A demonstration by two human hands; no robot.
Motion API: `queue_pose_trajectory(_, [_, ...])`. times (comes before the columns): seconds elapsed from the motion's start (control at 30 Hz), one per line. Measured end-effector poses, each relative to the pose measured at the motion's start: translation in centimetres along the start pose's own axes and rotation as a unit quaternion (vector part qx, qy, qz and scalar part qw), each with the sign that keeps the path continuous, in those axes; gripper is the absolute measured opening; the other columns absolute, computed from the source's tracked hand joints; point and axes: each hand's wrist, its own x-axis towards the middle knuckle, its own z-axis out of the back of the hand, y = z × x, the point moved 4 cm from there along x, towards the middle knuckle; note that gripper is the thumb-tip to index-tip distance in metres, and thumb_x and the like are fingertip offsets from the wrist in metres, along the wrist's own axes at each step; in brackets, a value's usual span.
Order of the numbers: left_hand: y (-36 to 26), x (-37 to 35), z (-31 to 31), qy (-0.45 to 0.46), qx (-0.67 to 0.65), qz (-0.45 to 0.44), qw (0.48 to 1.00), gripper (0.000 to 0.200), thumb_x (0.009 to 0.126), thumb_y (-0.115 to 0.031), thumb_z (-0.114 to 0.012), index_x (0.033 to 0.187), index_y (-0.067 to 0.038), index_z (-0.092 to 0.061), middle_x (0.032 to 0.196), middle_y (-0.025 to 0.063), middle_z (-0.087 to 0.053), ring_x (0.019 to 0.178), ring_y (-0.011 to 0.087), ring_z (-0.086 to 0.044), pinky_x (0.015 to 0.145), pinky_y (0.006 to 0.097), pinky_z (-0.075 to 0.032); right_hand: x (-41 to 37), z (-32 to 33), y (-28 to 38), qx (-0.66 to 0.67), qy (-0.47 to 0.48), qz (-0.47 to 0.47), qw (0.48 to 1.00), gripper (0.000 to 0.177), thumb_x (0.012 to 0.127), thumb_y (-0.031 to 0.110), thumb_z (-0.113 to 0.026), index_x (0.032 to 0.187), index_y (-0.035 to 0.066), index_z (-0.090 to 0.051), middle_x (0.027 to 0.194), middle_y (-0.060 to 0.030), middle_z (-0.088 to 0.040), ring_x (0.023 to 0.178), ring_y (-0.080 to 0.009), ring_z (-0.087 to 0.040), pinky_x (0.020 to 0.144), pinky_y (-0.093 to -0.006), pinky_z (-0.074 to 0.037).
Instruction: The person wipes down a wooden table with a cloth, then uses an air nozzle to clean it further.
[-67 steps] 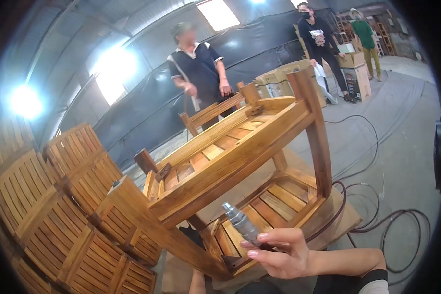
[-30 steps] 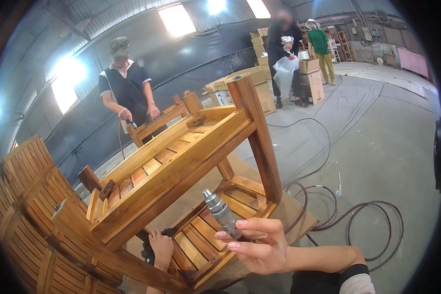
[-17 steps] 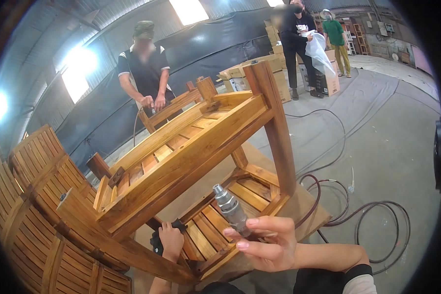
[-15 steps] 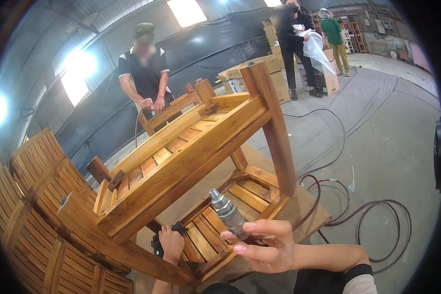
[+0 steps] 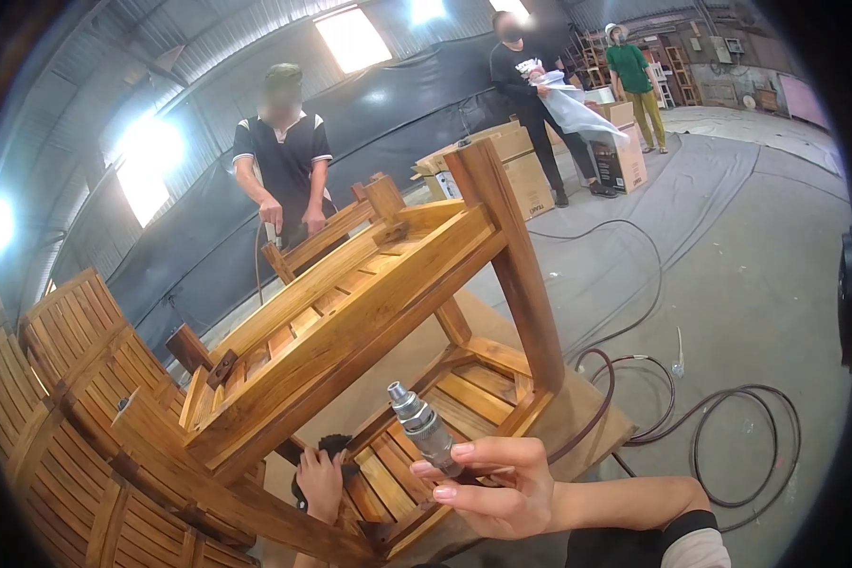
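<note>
Between the thumb and fingers of my right hand (image 5: 502, 483) is a metal air hose coupler (image 5: 420, 426), its narrow tip pointing up and to the left. A dark red hose (image 5: 589, 431) shows beyond this hand. Farther left, my left hand (image 5: 320, 483) reaches under the upturned wooden table frame (image 5: 350, 327), its fingers curled at a black object (image 5: 335, 443) that is mostly hidden. Below the frame lies a slatted wooden panel (image 5: 402, 464), close to both hands.
Slatted wooden panels (image 5: 76, 379) lean at the left. Hose coils (image 5: 743, 454) lie on the floor at right. Across the frame stands a person (image 5: 282, 156) holding a tool; two more people (image 5: 540, 95) are farther back near cardboard boxes (image 5: 521, 180).
My right hand and the coupler have shifted slightly left and down in view. The person across the frame now has their hands farther apart. The person by the boxes appears farther left.
</note>
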Motion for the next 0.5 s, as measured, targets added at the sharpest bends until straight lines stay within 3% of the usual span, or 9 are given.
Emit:
queue_pose_trajectory(0.13, [-0.3,1.5,-3.7,0.079,0.081,-0.04,0.993,0.021,0.083,-0.023,-0.065,0.077,-0.003,-0.068,0.093,0.0111,-0.055,0.095,0.0299,-0.055,0.077,0.0404,-0.044,0.0,-0.4,-0.1,0.002,0.0,0.007,1.0,0.031,0.077,-0.012,-0.07,0.108,-0.008,-0.064,0.125,-0.019,-0.041,0.1,-0.0277,-0.065,0.086,-0.0287,-0.055])
queue_pose_trajectory(0.17, [-0.5,1.5,-4.6,0.136,0.105,-0.051,0.984,0.019,0.084,-0.02,-0.062,0.078,-0.005,-0.071,0.093,0.0107,-0.056,0.098,0.0293,-0.054,0.078,0.0394,-0.043,0.0,-0.5,-0.1,0.001,-0.001,0.011,1.0,0.032,0.077,-0.012,-0.07,0.108,-0.008,-0.064,0.124,-0.0193,-0.041,0.1,-0.0276,-0.065,0.086,-0.0289,-0.055])
queue_pose_trajectory(0.27, [-0.7,1.1,-4.9,0.161,0.106,-0.03,0.981,0.018,0.084,-0.018,-0.06,0.08,-0.005,-0.072,0.093,0.011,-0.057,0.098,0.029,-0.055,0.079,0.0389,-0.043,0.2,-0.7,0.2,-0.026,0.044,-0.009,0.999,0.034,0.076,-0.018,-0.065,0.106,-0.003,-0.06,0.119,-0.0185,-0.036,0.099,-0.0334,-0.066,0.085,-0.0304,-0.059])
queue_pose_trajectory(0.5, [-0.8,0.3,-4.0,0.148,0.081,-0.033,0.985,0.021,0.082,-0.015,-0.058,0.076,0.001,-0.071,0.091,0.013,-0.058,0.094,0.03,-0.056,0.074,0.0381,-0.046,-0.2,-1.5,0.0,-0.058,0.052,0.008,0.997,0.034,0.075,-0.017,-0.068,0.106,-0.003,-0.062,0.119,-0.0183,-0.038,0.096,-0.0298,-0.067,0.081,-0.0265,-0.059])
